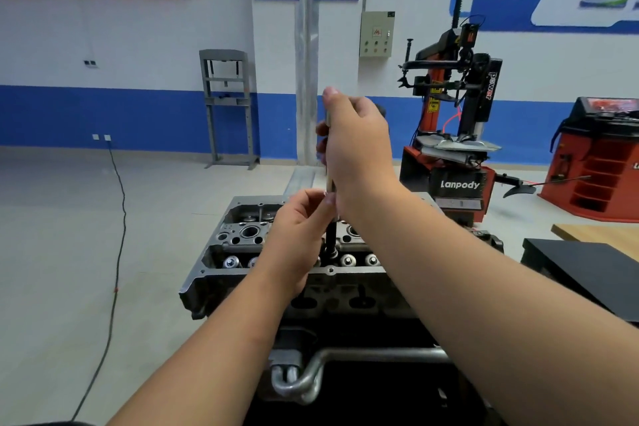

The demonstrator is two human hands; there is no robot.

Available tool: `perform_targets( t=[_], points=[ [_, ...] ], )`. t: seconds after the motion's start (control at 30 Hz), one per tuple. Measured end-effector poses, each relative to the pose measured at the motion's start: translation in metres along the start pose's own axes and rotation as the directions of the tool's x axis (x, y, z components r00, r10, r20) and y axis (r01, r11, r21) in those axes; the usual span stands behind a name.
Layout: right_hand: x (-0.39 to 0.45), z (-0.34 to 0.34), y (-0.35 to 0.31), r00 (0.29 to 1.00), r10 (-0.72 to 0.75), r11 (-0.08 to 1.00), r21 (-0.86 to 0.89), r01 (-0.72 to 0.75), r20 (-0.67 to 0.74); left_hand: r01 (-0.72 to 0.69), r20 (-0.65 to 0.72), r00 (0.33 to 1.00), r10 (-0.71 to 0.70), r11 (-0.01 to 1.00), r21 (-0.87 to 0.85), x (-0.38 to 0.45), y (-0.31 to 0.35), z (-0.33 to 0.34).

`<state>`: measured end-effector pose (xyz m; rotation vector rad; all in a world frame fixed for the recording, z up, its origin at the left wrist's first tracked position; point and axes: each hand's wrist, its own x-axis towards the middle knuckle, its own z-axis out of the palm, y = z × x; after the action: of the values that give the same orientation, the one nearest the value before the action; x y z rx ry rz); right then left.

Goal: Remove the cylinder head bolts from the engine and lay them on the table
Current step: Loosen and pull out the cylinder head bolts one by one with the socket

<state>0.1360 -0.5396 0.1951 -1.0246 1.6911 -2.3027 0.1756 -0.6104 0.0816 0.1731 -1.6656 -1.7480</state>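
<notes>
Right hand [356, 152] grips an upright silver extension tool [330, 180], left hand [301, 239] pinching its shaft, above the grey metal cylinder head [221, 273]; no bolt visibly tabled.

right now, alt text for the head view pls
Both hands hold an upright tool over the cylinder head: right hand gripping its upper shaft, left hand pinching lower down. Behind stands a red tyre changer.

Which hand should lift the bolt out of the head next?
Left hand: its fingers already pinch the tool shaft just above the bolt. The right hand grips the tool higher up.
</notes>
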Motion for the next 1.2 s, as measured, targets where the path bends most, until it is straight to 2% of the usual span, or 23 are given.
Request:
perform_targets(
  t=[0.07, 0.13, 0.2, 0.27, 0.37, 0.43, 0.5, 0.53, 0.6, 0.7, 0.8, 0.9, 0.97, 1.03, 1.1, 1.2],
  points=[
    [0.001, 0.002, -0.002, 0.997, 0.021, 0.998, 0.063, -0.025, 0.07, -0.025, -0.008, 1.0, 0.025, 0.999, 0.021, 0.001, -0.001, 0.0],
    [0.004, -0.002, -0.005, 0.97, 0.061, 0.987, 0.134, -0.094, 0.234, -0.006, 0.014, 1.0, 0.006, 1.0, 0.016, 0.001, -0.002, -0.003],
    [0.01, -0.01, -0.008, 0.925, 0.067, 0.982, 0.137, -0.127, 0.374, 0.029, 0.063, 0.998, -0.029, 1.0, 0.006, 0.001, -0.002, -0.007],
    [0.01, -0.015, -0.006, 0.908, 0.043, 0.989, 0.111, -0.098, 0.417, 0.048, 0.107, 0.993, -0.052, 0.998, 0.042, 0.0, -0.002, -0.008],
    [0.005, -0.013, -0.004, 0.936, 0.02, 0.991, 0.116, -0.065, 0.35, 0.047, 0.096, 0.994, -0.051, 0.998, 0.049, -0.001, 0.0, -0.007],
    [0.0, -0.008, -0.003, 0.979, 0.012, 0.995, 0.094, -0.032, 0.202, 0.032, 0.046, 0.998, -0.033, 0.999, 0.016, -0.001, 0.001, -0.004],
    [-0.003, -0.002, -0.002, 0.999, 0.001, 1.0, -0.008, -0.001, 0.036, -0.005, -0.014, 1.0, 0.005, 1.0, 0.002, 0.001, 0.0, 0.0],
    [-0.003, -0.001, -0.002, 1.0, 0.002, 1.0, -0.018, -0.002, 0.01, -0.024, -0.032, 0.999, 0.025, 1.0, 0.019, 0.001, 0.0, 0.002],
    [-0.002, 0.0, -0.003, 0.997, 0.013, 0.998, 0.053, -0.017, 0.077, -0.026, -0.033, 0.999, 0.027, 0.999, 0.046, 0.0, 0.001, 0.002],
    [0.006, -0.008, -0.008, 0.951, 0.084, 0.977, 0.163, -0.137, 0.296, 0.028, 0.027, 0.999, -0.028, 1.0, 0.014, -0.001, 0.001, -0.004],
    [0.011, -0.017, -0.007, 0.917, 0.064, 0.983, 0.136, -0.127, 0.394, 0.061, 0.103, 0.993, -0.066, 0.997, 0.052, -0.002, 0.0, -0.008],
    [0.005, -0.014, -0.005, 0.941, 0.046, 0.989, 0.117, -0.091, 0.336, 0.044, 0.116, 0.992, -0.049, 0.998, 0.043, -0.002, 0.002, -0.007],
    [0.0, -0.008, -0.004, 0.986, 0.019, 0.998, 0.052, -0.028, 0.163, 0.029, 0.077, 0.997, -0.03, 1.0, 0.01, -0.002, 0.003, -0.004],
    [-0.003, -0.002, -0.005, 0.998, -0.057, 0.998, -0.031, 0.057, 0.015, -0.008, 0.003, 1.0, 0.008, 1.0, 0.004, -0.001, 0.003, -0.001],
    [-0.004, 0.001, -0.006, 0.996, -0.079, 0.997, -0.007, 0.079, 0.034, -0.03, -0.034, 0.999, 0.031, 0.999, 0.029, 0.001, 0.002, 0.0],
    [0.001, -0.002, -0.007, 0.974, -0.025, 0.995, 0.099, 0.002, 0.225, -0.011, 0.019, 1.0, 0.01, 0.999, 0.04, -0.001, 0.001, -0.004]
  ],
)
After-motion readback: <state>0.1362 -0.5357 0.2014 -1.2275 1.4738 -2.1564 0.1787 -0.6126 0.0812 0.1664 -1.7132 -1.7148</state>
